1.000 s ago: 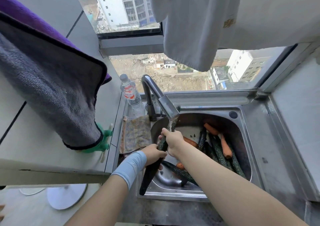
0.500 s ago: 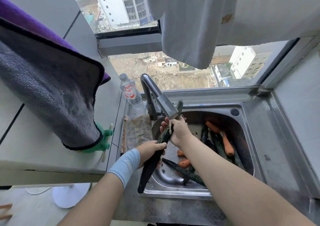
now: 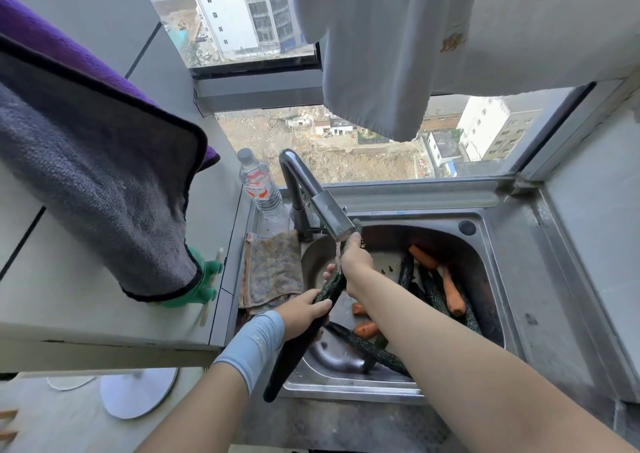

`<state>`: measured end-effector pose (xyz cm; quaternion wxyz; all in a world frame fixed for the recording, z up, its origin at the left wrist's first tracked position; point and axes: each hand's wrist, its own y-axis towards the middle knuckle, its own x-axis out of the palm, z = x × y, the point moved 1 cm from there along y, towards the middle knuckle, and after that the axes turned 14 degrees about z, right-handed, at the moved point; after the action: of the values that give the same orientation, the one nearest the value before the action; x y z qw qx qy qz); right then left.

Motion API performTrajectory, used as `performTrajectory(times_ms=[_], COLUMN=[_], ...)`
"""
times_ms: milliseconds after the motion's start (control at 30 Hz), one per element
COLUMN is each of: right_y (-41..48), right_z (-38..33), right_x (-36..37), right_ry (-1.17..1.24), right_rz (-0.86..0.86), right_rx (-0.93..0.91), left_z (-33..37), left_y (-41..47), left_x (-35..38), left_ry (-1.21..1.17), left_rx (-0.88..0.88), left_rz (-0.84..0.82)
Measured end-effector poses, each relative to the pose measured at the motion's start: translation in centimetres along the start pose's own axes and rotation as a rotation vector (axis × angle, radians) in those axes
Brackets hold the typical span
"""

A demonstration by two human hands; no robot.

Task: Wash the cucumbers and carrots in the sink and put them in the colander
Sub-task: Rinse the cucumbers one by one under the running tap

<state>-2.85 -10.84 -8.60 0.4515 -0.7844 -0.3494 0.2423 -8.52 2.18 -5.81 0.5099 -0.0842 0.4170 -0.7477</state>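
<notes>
Single view, from the camera worn on your head. You look forward and steeply down onto the sink [image 3: 346,387], which sits close beneath you, a little right of frame centre. The wide lens curves the edges and takes in the window [image 3: 329,147] straight ahead, a hanging grey towel [image 3: 104,192] near at your left, and the steel desk [image 3: 554,296] at your right.

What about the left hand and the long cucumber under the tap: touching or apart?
Touching. The head view shows the left hand with fingers curled round the long cucumber.
</notes>
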Motion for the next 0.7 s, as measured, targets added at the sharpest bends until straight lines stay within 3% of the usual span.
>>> performTrajectory(times_ms=[200, 267, 367, 467, 633, 700], right_y=[-0.5, -0.5, -0.3, -0.3, -0.8, -1.5], right_z=[1.9, 2.4, 1.6, -0.2, 0.6, 1.4], right_x=[0.4, 0.2, -0.2, -0.2, 0.0, -0.4], right_ry=[0.085, 0.024, -0.141, -0.036, 0.130, 0.123], right_rz=[-0.345, -0.288, -0.061, 0.019, -0.146, -0.218], right_rx=[-0.075, -0.083, -0.129, -0.053, -0.073, -0.119], left_z=[0.4, 0.4, 0.7, 1.5, 2.9, 2.7], left_y=[0.4, 0.4, -0.2, -0.5, -0.4, -0.1], left_x=[-1.2, -1.1, -0.1, 0.6, -0.2, -0.6], left_ry=[-0.228, -0.207, -0.161, -0.145, -0.082, 0.115], left_rx=[-0.151, -0.159, -0.136, -0.085, -0.094, -0.033], left_rz=[-0.009, -0.021, -0.082, -0.078, -0.005, 0.046])
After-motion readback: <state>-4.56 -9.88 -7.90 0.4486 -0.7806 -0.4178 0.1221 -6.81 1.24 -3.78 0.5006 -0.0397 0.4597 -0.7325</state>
